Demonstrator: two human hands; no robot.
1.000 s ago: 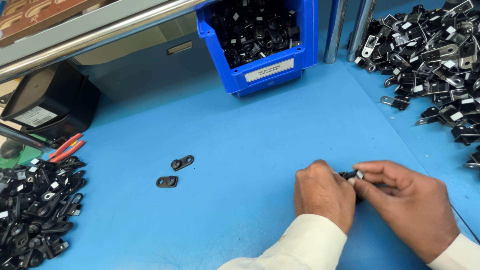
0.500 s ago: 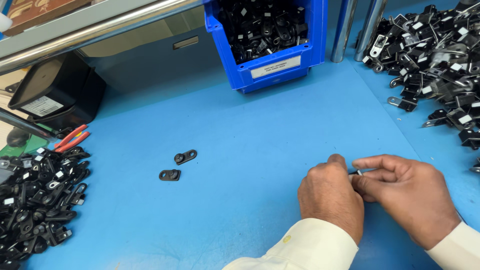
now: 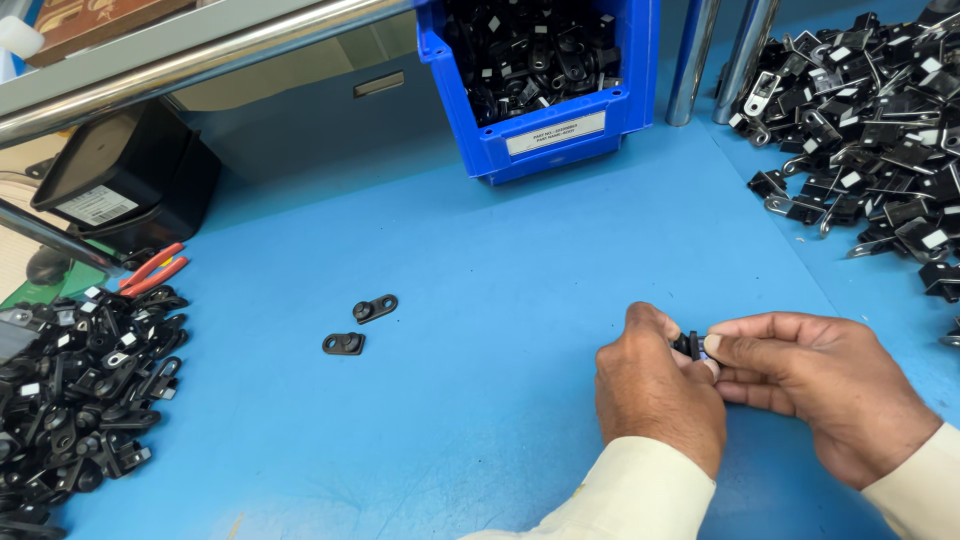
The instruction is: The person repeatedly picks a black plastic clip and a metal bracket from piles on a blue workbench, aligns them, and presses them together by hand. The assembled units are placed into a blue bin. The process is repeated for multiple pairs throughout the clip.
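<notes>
Snugly between both hands' fingers (image 3: 722,343): black clip (image 3: 688,346)

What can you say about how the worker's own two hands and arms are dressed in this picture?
Both hands, the left hand and the right hand, are bare: no gloves, and no rings or watch show. Each arm wears a long cream-coloured cloth sleeve, the left sleeve and the right sleeve, ending in a plain cuff at the wrist.

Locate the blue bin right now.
Head view, top centre: the blue bin sits at the back of the blue table, full of small black parts, just left of two upright metal posts and beyond both hands.
</notes>
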